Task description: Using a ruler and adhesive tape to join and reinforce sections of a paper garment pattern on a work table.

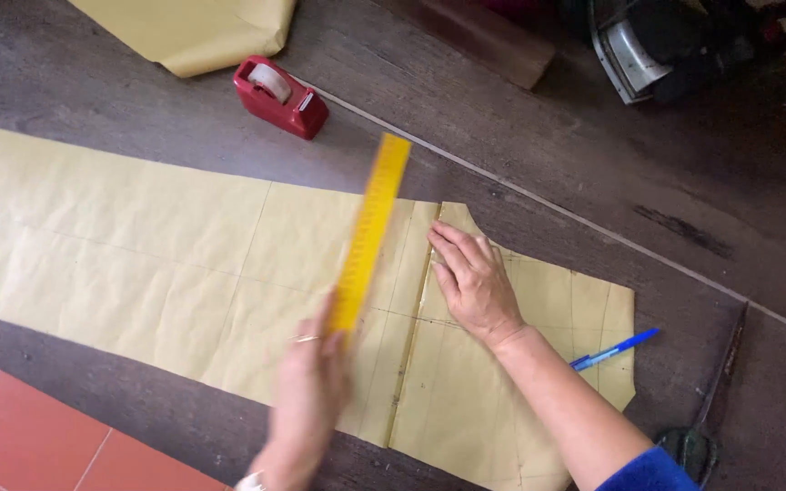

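Note:
A long sheet of tan pattern paper (138, 236) with faint pencil lines lies across the dark wooden table. My left hand (307, 391) is shut on the lower end of a yellow ruler (370, 227), which slants up over the paper. My right hand (470, 277) lies flat, fingers apart, pressing on the paper beside a taped seam (411, 336) where two pieces overlap. A blue pen (616, 349) rests on the paper's right edge, near my right forearm.
A red tape dispenser (281, 95) stands behind the paper. More folded tan paper (202, 32) lies at the top left. A dark machine (648, 45) sits at the top right. Scissors (707, 409) lie at the lower right. Red floor tiles (20, 427) show at the lower left.

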